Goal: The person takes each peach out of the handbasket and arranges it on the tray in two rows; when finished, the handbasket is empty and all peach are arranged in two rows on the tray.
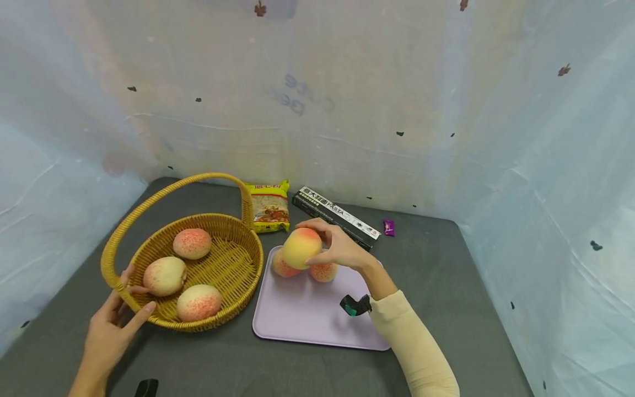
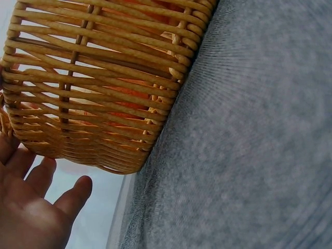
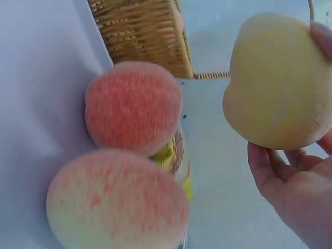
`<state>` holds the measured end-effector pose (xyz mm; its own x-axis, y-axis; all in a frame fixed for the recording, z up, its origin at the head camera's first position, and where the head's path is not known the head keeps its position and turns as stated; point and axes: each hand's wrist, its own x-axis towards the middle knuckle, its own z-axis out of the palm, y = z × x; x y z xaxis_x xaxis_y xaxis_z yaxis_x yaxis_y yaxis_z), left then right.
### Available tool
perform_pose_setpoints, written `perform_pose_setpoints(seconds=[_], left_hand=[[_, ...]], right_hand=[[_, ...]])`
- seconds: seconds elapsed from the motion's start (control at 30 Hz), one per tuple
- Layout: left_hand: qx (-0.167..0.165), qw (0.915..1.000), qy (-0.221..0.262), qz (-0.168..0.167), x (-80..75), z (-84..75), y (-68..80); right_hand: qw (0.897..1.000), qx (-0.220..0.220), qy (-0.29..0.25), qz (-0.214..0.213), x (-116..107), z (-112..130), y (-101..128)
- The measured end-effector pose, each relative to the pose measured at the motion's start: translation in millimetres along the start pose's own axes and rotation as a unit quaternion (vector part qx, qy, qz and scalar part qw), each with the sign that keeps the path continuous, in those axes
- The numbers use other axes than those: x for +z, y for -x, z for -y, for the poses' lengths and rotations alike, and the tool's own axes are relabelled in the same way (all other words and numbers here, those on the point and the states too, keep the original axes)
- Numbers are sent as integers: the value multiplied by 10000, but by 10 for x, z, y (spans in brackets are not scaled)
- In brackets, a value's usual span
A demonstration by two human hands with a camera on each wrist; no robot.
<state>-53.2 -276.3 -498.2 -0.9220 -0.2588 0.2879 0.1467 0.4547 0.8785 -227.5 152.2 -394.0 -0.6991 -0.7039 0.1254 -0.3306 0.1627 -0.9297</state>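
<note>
On the left, my left hand [image 1: 111,325] holds the yellow wicker basket [image 1: 238,309] at its near left rim, by the foot of the handle, with fingers reaching over the edge. Three peaches lie inside: a reddish one [image 1: 192,243], a paler one [image 1: 165,275] and another [image 1: 199,302] near the front. My right hand [image 1: 342,245] grips a yellow peach [image 3: 280,83] with a red blush, raised over the lilac tray [image 1: 307,317]. Below it on the tray sit two more peaches, a redder one [image 3: 134,106] and a pale speckled one [image 3: 119,199].
Behind the tray lie a yellow food packet [image 1: 269,207] and a black pasta box [image 1: 337,215]. A small purple wrapped sweet [image 1: 389,227] is farther right on the grey table [image 1: 436,275]. Pale plastic sheeting [image 1: 347,99] stands around the table. The basket's tall handle [image 1: 149,204] arches upward.
</note>
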Motion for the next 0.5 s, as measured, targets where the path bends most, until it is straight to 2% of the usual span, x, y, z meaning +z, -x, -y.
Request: perform_pose_setpoints(seconds=[0.3, 0.5], left_hand=[[-35, 10000, 1, 6, -11, -28, -10], [-55, 10000, -70, 38, -9, -44, 2]], right_hand=[[9994, 165, -65, -289, -221, -22, 273], [9986, 303, 130, -408, -378, -53, 469]])
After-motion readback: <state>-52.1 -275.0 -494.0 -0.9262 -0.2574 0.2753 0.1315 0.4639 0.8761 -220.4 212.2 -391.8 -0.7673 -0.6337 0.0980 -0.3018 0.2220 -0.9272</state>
